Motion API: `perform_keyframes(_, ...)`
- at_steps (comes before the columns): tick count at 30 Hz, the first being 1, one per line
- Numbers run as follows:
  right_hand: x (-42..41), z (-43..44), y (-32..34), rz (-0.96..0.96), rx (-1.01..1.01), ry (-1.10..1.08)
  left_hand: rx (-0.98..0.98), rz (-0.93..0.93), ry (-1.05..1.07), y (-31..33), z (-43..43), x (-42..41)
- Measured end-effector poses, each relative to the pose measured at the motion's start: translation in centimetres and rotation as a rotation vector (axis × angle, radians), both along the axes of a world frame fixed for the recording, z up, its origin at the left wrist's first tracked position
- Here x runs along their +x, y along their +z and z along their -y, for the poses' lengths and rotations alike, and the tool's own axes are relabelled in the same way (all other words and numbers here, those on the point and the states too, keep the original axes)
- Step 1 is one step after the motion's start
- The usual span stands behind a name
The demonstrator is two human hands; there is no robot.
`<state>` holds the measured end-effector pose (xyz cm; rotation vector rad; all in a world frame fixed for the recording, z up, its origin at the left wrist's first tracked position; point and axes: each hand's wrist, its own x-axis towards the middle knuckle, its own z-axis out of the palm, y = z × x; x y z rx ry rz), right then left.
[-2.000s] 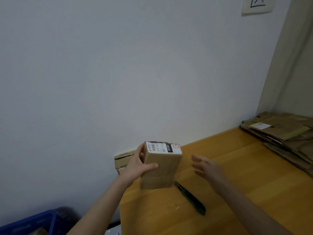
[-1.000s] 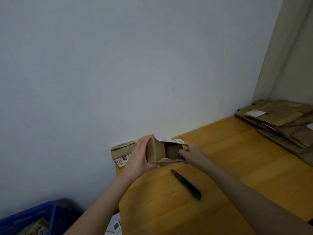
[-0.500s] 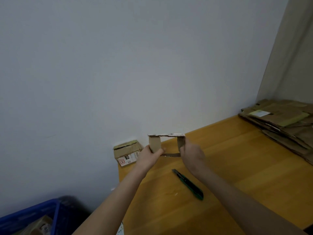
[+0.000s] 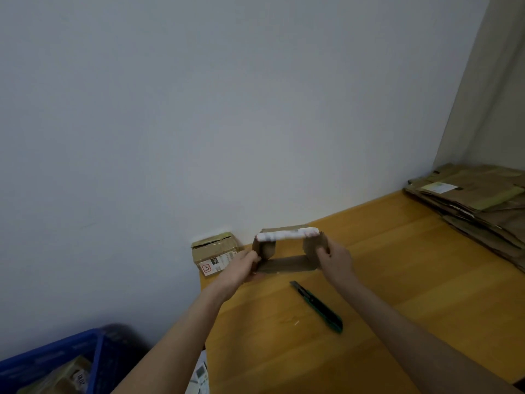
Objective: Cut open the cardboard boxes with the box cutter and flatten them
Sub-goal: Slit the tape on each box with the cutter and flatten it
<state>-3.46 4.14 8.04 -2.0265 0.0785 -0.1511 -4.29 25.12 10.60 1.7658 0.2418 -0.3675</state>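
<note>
An opened small cardboard box (image 4: 287, 264) is held above the wooden table, both ends open so I look straight through it; a white label runs along its top edge. My left hand (image 4: 241, 265) grips its left side and my right hand (image 4: 333, 258) grips its right side. A green box cutter (image 4: 316, 306) lies on the table just in front of the box, touched by neither hand. Another small taped box (image 4: 214, 253) with a red-marked label stands against the wall at the table's far left corner.
A stack of flattened cardboard (image 4: 477, 206) lies at the table's far right by the wall corner. A blue crate (image 4: 56, 362) holding a box sits on the floor at lower left. The wooden table (image 4: 397, 280) stretches to the right.
The closed box held upright in my left hand was taken by both hands, its ends opened, and it now forms an open sleeve. The cutter has stayed on the table.
</note>
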Motion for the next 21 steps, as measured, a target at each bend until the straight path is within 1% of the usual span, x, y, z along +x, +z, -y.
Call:
perform_keyframes(3, -0.3, 0.2, 0.1, -0.088, 0.3, 0.007, -0.354, -0.07, 0.075, -0.5, -0.9, 0.3)
perform_keyframes(5, -0.8, 0.2, 0.2, -0.116, 0.41, 0.032, -0.512, -0.096, 0.15, -0.4, -1.2, 0.5)
perform_keyframes(7, -1.1, 0.3, -0.2, -0.157, 0.486, 0.056, -0.513, -0.125, 0.229, -0.2, -0.8, 0.7)
perform_keyframes(9, -1.3, 0.4, -0.7, -0.222, 0.546, 0.098, -0.424, -0.167, 0.258, 0.0, -0.2, 0.8)
perform_keyframes(11, -1.4, 0.5, -1.4, -0.285, 0.587, 0.15, -0.412, -0.233, 0.262, -0.6, -0.1, 1.2)
perform_keyframes(13, -1.5, 0.8, -2.2, -0.319, 0.551, 0.202, -0.425, -0.321, 0.233, -1.0, -0.4, 1.4)
perform_keyframes(15, -1.6, 1.1, -2.7, -0.297, 0.484, 0.244, -0.415, -0.386, 0.207, -1.4, -0.7, 1.6)
perform_keyframes(18, -1.2, 1.9, -3.5, -0.308, 0.457, 0.338, -0.407, -0.348, 0.245, -2.3, -1.3, 1.5)
perform_keyframes(20, -0.9, 2.2, -3.9, -0.399, 0.545, 0.395, -0.443, -0.312, 0.251, -2.8, -1.8, 1.0)
perform_keyframes(21, -0.8, 2.3, -4.0, -0.446, 0.578, 0.376, -0.44, -0.306, 0.24, -3.0, -2.0, 0.9)
